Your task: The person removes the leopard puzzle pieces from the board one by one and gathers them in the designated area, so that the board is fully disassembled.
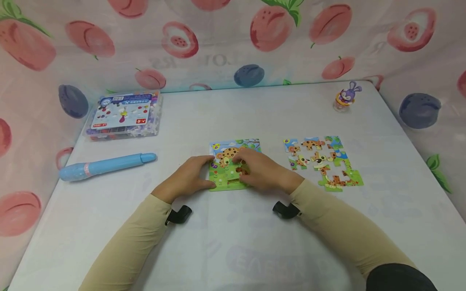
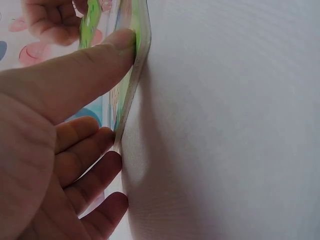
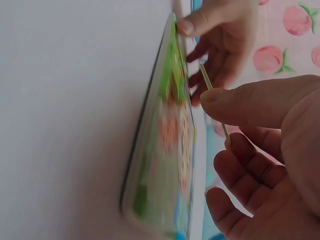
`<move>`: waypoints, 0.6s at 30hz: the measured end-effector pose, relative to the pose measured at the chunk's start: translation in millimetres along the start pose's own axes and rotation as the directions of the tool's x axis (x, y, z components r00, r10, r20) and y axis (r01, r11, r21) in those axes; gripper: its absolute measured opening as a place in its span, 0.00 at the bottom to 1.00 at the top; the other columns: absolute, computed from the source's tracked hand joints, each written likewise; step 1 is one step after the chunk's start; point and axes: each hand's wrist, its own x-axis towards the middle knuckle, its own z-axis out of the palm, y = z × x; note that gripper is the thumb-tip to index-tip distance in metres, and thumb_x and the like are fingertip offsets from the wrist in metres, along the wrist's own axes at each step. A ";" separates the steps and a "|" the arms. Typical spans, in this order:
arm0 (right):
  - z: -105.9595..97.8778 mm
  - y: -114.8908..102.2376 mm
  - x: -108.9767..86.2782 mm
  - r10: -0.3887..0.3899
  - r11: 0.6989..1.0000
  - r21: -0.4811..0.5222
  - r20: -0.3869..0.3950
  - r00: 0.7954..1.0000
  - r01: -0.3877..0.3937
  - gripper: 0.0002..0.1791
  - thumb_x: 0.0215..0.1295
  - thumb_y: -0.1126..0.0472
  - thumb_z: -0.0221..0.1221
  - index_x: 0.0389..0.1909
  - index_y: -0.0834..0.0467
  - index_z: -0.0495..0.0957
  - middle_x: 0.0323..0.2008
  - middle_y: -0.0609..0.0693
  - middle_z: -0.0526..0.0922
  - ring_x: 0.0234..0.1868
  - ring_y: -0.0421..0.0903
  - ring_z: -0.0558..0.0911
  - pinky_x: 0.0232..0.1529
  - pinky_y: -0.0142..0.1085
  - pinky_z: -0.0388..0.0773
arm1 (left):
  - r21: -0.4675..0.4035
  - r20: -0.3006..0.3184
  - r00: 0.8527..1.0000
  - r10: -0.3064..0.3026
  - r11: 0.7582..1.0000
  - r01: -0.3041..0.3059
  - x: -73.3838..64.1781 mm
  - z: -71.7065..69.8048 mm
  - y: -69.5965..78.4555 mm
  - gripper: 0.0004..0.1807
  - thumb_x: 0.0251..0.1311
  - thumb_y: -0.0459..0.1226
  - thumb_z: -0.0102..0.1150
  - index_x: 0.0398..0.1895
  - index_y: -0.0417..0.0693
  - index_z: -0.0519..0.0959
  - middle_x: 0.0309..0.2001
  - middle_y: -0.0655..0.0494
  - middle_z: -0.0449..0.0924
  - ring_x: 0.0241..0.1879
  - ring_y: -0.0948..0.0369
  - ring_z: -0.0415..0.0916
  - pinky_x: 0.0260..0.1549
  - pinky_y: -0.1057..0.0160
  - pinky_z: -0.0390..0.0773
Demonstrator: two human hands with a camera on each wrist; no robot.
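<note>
A square puzzle board with a cartoon leopard picture and green grass lies at the middle of the table. My left hand holds its left side, thumb near the lower corner and fingertips along the edge. Between thumb and fingertip, my right hand pinches a thin green puzzle piece, seen edge-on in the right wrist view and raised over the board. That hand covers the board's right part in the head view. To the right lie several loose puzzle pieces with leopard, sky and grass parts, loosely grouped.
At the back left stands a clear plastic box with a printed label. In front of it lies a light blue tube-shaped object with a pink loop. A small purple rabbit figure stands at the back right, near the table's edge.
</note>
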 end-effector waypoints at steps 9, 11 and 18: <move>-12.7 22.5 -30.5 0.015 1.000 -0.019 -0.072 0.997 -0.016 0.20 0.58 0.67 0.66 0.52 0.64 0.77 0.50 0.55 0.78 0.52 0.52 0.76 0.56 0.46 0.73 | -0.001 0.012 1.000 -0.021 1.000 0.021 -1.5 0.0 2.4 0.46 0.54 0.40 0.76 0.72 0.32 0.63 0.70 0.36 0.64 0.71 0.41 0.58 0.70 0.47 0.57; -15.7 28.3 -38.2 0.014 1.000 -0.023 -0.086 0.996 -0.017 0.19 0.58 0.67 0.65 0.52 0.64 0.77 0.50 0.55 0.78 0.52 0.52 0.76 0.56 0.47 0.73 | -0.002 0.013 1.000 -0.025 1.000 0.025 -1.7 -0.2 3.0 0.46 0.55 0.40 0.75 0.72 0.32 0.63 0.70 0.37 0.64 0.71 0.42 0.58 0.70 0.47 0.57; -28.4 42.6 -63.1 0.066 0.997 -0.029 -0.103 0.992 -0.069 0.19 0.60 0.67 0.66 0.52 0.63 0.76 0.53 0.55 0.78 0.53 0.53 0.76 0.56 0.49 0.73 | 0.003 0.018 1.000 -0.022 1.000 0.022 -1.0 -0.7 4.3 0.46 0.55 0.41 0.75 0.72 0.32 0.63 0.70 0.36 0.64 0.71 0.42 0.58 0.70 0.46 0.57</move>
